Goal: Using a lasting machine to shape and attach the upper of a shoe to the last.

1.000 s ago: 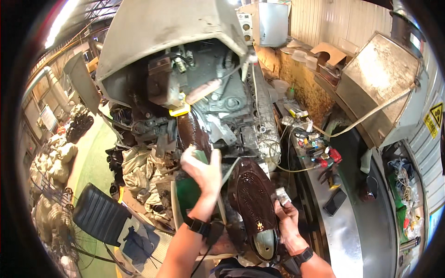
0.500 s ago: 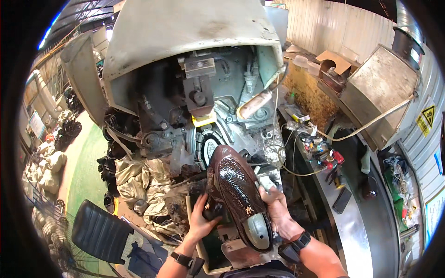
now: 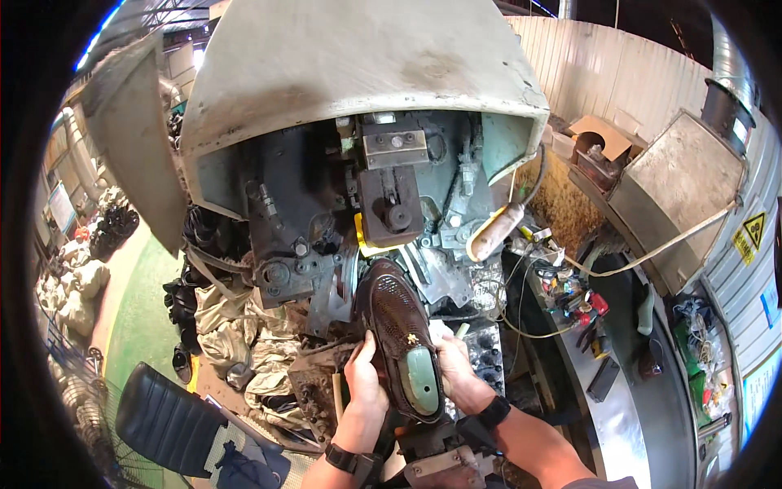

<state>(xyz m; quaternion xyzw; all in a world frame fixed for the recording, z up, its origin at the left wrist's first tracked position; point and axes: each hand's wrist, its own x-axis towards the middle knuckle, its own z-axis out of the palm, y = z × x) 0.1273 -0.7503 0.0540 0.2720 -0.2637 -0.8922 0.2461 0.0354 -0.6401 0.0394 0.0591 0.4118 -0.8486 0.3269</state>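
A dark brown textured leather shoe (image 3: 389, 314) with a small gold ornament is fitted over a pale green shoe last (image 3: 420, 381), whose top shows at the heel end. My left hand (image 3: 366, 381) grips the shoe's left side near the heel, thumb up along the edge. On the opposite side my right hand (image 3: 459, 373) is closed round the rear, by a small whitish piece. The toe points away from me and reaches the dark press head (image 3: 389, 202) of a machine, just under its yellow edge. The sole is hidden beneath.
A large pale hood (image 3: 358, 69) overhangs the machine. A cylindrical lamp (image 3: 495, 232) hangs at its right. Farther right, tools and a phone (image 3: 604, 380) lie on a metal ledge. Crumpled cloth sacks (image 3: 232, 334) and a black chair (image 3: 167, 420) are at left.
My left hand has come onto the shoe's left side. The shoe's toe has moved in under the press head, and the view has shifted so the machine appears farther right.
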